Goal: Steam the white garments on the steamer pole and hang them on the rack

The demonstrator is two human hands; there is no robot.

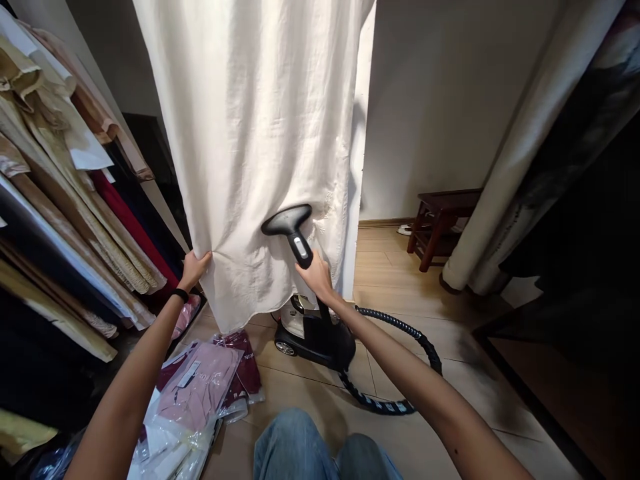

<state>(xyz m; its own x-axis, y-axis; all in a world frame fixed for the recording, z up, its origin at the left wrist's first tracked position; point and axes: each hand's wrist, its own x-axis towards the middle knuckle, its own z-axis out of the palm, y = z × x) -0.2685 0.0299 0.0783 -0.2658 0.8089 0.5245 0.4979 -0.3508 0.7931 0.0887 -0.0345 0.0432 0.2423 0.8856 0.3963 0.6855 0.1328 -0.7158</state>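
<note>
A long cream-white cloth garment (250, 133) hangs in front of me, with lace-like embroidery low on its right side. Its left edge is pinched near the bottom by my left hand (196, 269), which pulls the fabric sideways into creases. In my right hand (317, 275) is the handle of a black garment steamer head (287, 221). The wide head lies against the lower part of the cloth, tilted up to the left. Below the hem, the steamer base (320, 340) stands on the floor, partly hidden by the cloth and my right forearm.
A ribbed black hose (425, 343) curves over the wooden floor on the right. Plastic-wrapped clothes (200, 387) are piled at lower left, beside a rack of hanging garments (65, 167). A dark red wooden stool (440, 217) and a pale curtain (530, 153) stand at right.
</note>
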